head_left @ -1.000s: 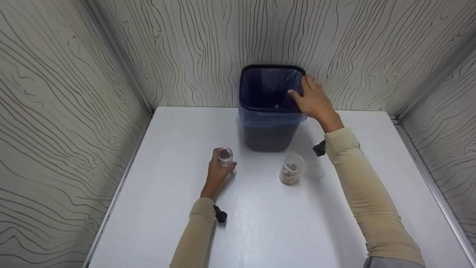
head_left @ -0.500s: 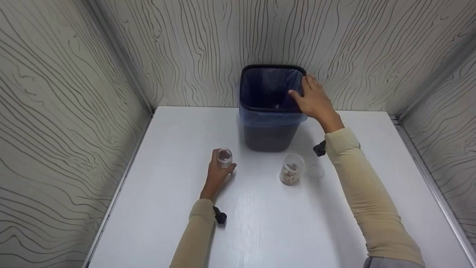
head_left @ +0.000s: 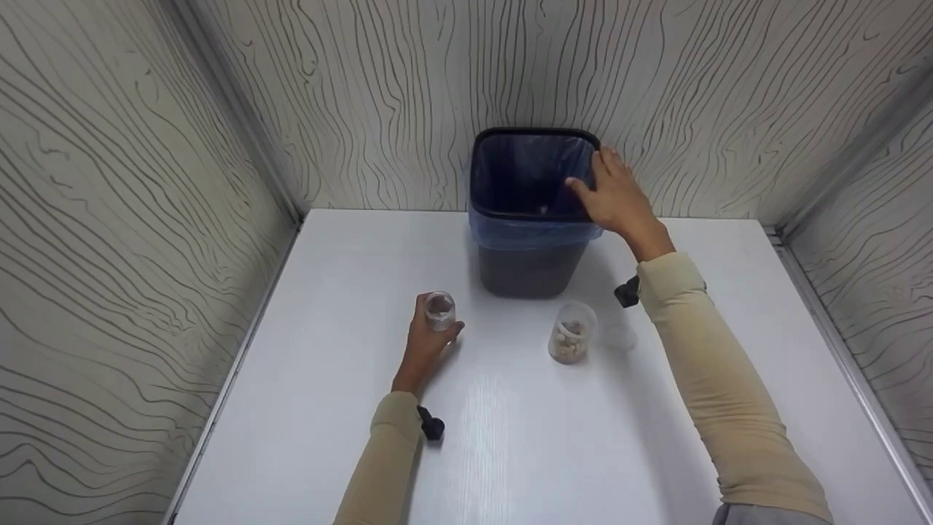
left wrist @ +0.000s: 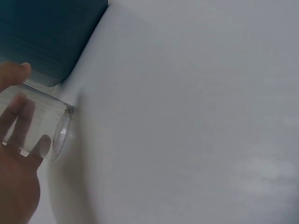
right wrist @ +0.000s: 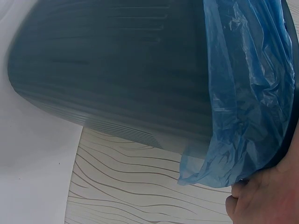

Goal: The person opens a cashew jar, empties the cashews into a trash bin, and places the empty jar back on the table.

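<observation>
A clear plastic jar [head_left: 440,319] is in my left hand [head_left: 423,354], low over the white table in front of the bin. In the left wrist view, fingers wrap the see-through wall of the jar [left wrist: 43,112], and its thick round end points right. My right hand [head_left: 621,203] grips the right rim of a dark trash bin [head_left: 526,273], thumb on the inner side and fingers over the outside. A blue bin liner [head_left: 536,232] folds down over the rim; in the right wrist view the hand is at the edge of this liner [right wrist: 243,93].
Right of the bin's front stands a translucent cup [head_left: 568,344] with several pale chunks inside. A clear round lid [head_left: 619,337] lies flat beside it. Wood-patterned walls [head_left: 393,95] enclose the white table [head_left: 481,452] at the back and sides.
My left hand and the jar have shifted very slightly toward me. The right hand stays on the bin's rim, and the cup and lid have not moved.
</observation>
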The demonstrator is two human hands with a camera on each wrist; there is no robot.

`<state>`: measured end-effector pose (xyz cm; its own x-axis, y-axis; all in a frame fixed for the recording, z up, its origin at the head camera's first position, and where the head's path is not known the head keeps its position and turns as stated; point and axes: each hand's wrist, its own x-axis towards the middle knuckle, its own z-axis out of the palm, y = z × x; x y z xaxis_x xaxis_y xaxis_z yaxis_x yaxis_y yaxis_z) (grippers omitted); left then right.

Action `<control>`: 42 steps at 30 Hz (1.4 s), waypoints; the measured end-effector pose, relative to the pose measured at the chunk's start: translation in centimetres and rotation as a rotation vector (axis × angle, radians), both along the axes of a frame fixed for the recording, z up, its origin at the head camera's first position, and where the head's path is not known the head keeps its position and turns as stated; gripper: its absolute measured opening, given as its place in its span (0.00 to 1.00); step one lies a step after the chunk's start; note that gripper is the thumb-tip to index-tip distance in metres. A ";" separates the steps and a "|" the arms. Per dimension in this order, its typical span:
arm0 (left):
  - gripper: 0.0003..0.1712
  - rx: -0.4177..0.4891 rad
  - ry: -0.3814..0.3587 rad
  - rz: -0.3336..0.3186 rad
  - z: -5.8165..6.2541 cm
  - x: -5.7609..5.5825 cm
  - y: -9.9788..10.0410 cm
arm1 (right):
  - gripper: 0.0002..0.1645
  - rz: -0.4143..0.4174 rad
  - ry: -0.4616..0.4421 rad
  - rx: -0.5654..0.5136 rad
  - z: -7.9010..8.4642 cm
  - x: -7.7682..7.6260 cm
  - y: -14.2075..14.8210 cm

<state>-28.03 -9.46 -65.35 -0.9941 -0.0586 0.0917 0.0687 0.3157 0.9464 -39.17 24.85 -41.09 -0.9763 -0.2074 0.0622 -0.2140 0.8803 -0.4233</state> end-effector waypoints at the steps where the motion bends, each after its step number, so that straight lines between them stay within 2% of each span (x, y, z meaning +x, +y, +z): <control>1: 0.42 -0.002 -0.005 0.002 0.0 0.0 0.0 | 0.55 -0.001 0.001 0.000 0.0 0.0 0.0; 13: 0.44 0.013 -0.053 0.009 0.3 0.1 0.1 | 0.55 0.002 -0.007 0.005 0.0 0.0 0.1; 20: 0.43 0.073 -0.051 -0.020 0.1 0.2 -0.1 | 0.55 -0.002 -0.013 0.008 0.2 0.1 -0.1; 30: 0.45 0.049 -0.034 -0.014 0.1 0.2 -0.3 | 0.55 -0.002 -0.012 0.013 0.1 0.1 -0.1; 42: 0.43 0.050 0.010 -0.011 0.8 0.1 -0.3 | 0.54 -0.006 0.008 0.007 0.0 -0.1 -0.1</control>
